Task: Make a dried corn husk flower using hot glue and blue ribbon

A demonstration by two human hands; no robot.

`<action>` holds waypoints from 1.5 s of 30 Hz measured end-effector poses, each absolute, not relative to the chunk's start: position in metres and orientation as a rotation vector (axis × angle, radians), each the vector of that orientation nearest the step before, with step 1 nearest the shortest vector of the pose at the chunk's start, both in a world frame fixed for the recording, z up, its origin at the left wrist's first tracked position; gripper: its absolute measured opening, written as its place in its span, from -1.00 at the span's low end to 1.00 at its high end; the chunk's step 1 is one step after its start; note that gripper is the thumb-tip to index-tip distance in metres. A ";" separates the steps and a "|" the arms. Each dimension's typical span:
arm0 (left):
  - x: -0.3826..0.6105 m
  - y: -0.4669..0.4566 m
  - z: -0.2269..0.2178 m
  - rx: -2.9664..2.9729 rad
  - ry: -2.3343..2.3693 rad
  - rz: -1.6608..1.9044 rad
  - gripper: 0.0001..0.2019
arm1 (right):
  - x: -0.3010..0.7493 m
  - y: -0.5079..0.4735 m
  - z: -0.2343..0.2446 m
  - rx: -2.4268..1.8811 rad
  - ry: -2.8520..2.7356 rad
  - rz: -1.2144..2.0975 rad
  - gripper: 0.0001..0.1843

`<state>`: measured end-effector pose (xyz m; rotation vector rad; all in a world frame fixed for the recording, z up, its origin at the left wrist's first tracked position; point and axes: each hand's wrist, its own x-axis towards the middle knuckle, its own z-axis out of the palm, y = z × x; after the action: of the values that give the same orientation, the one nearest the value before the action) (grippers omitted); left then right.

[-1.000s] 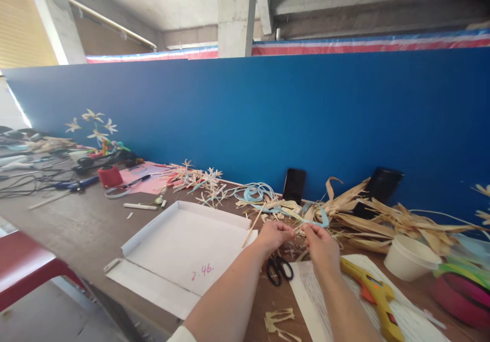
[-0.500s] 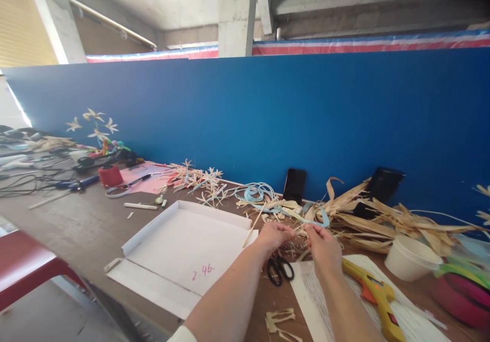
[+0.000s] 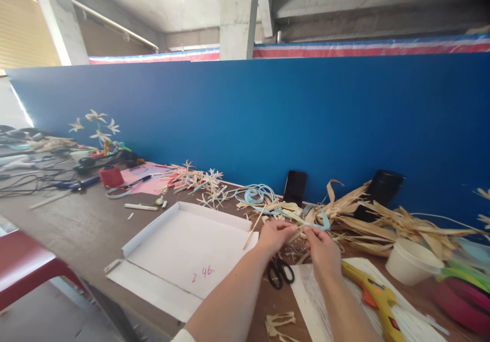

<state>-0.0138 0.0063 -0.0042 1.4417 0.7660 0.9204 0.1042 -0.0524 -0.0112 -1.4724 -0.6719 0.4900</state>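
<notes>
Evidently a pale strip is the thing in hand, held just above the litter of scraps near the right-hand part of the desk. Both hands are pinched on it, the left hand and the right hand facing each other with their fingertips nearly meeting. It is too small at this range to tell whether it is one piece or several, or where it ends.

I would judge it very light, dry and bendable, apt to split or tear under a hard pull; a soft fingertip pinch close to the working spot suits it better than a firm grip.

Around the hands lie loose husks, too many to count, and a loose heap of light blue ribbon. Nearer the body are one pair of black-handled scissors and one yellow glue gun, which rests on printed paper. One white cup stands to the right, and one shallow white box sits left of the forearms. Two dark devices, a phone and a black slab, lean near the blue panel. Further left come one red spool and one spray with four pale flowers.
</notes>
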 end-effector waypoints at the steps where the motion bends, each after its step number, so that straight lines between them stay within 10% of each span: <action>1: -0.014 0.006 -0.004 1.468 0.767 0.951 -0.66 | 0.105 -0.052 -0.012 -1.474 -0.684 0.490 -0.53; 45: -0.010 0.006 -0.013 1.675 0.840 0.756 -0.78 | 0.102 -0.054 -0.009 -1.521 -0.663 0.494 -0.56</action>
<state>-0.0100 0.0063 -0.0125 1.6754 0.8400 0.7564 0.1023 -0.0537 -0.0091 -1.5213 -0.6626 0.4936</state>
